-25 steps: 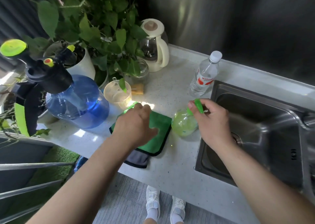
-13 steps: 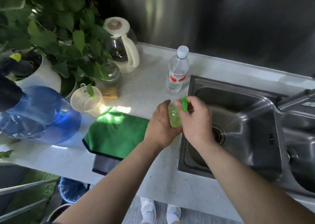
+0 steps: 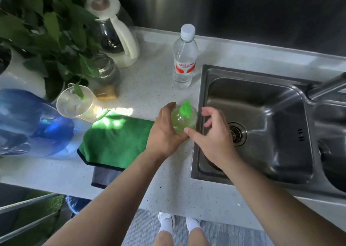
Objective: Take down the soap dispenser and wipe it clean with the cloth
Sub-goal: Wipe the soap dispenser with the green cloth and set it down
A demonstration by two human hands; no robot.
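The soap dispenser (image 3: 184,119) is a small round bottle of pale green liquid with a bright green pump top. It stands upright at the counter's edge beside the sink. My left hand (image 3: 164,133) wraps around its left side and grips it. My right hand (image 3: 213,133) hovers just right of it over the sink rim, fingers spread, with only the thumb tip near the bottle's base. The green cloth (image 3: 118,137) with a dark border lies flat on the counter, left of my left hand.
A steel sink (image 3: 262,126) fills the right side, with its faucet (image 3: 325,86) above it. A water bottle (image 3: 184,58) stands behind the dispenser. A kettle (image 3: 116,32), glass jar (image 3: 106,69), plastic cup (image 3: 74,103), blue jug (image 3: 31,122) and leafy plant (image 3: 46,30) crowd the left.
My left hand left the cloth and took hold of the dispenser. My right hand let go of the pump top and opened beside it. The view shifted right.
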